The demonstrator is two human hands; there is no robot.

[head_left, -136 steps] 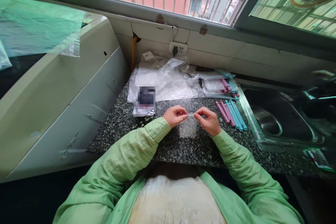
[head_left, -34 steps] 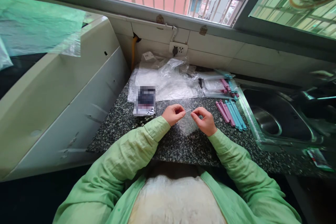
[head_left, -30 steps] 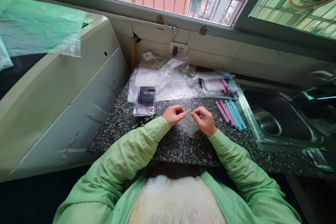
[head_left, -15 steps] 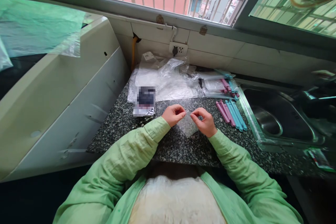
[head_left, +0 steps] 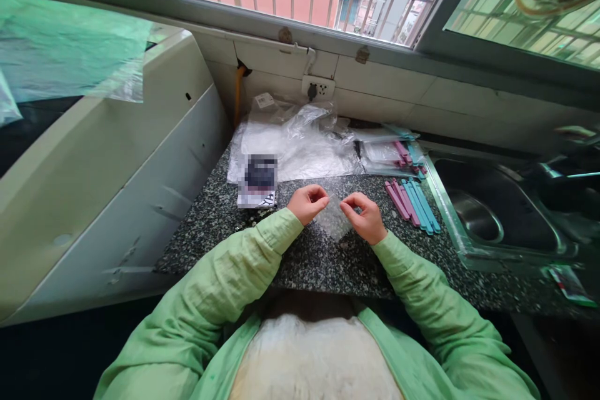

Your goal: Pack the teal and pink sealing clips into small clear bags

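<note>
A small clear plastic bag [head_left: 332, 220] hangs between my two hands above the speckled granite counter [head_left: 309, 256]. My left hand [head_left: 305, 202] pinches its top left edge. My right hand [head_left: 365, 217] pinches the top right edge. The bag is tilted, its lower corner pointing down toward the counter. Both arms wear light green sleeves.
Pink and blue sticks [head_left: 412, 201] lie in a row right of my hands, more in clear bags [head_left: 391, 153] behind. Crumpled clear plastic [head_left: 295, 140] and a small card [head_left: 257, 181] sit at the back left. A steel sink [head_left: 492, 209] is at right, a white appliance [head_left: 107, 156] at left.
Since the earliest frame the bag has turned from hanging straight to tilted, and my hands have drawn closer together. In the last second my hands barely shifted.
</note>
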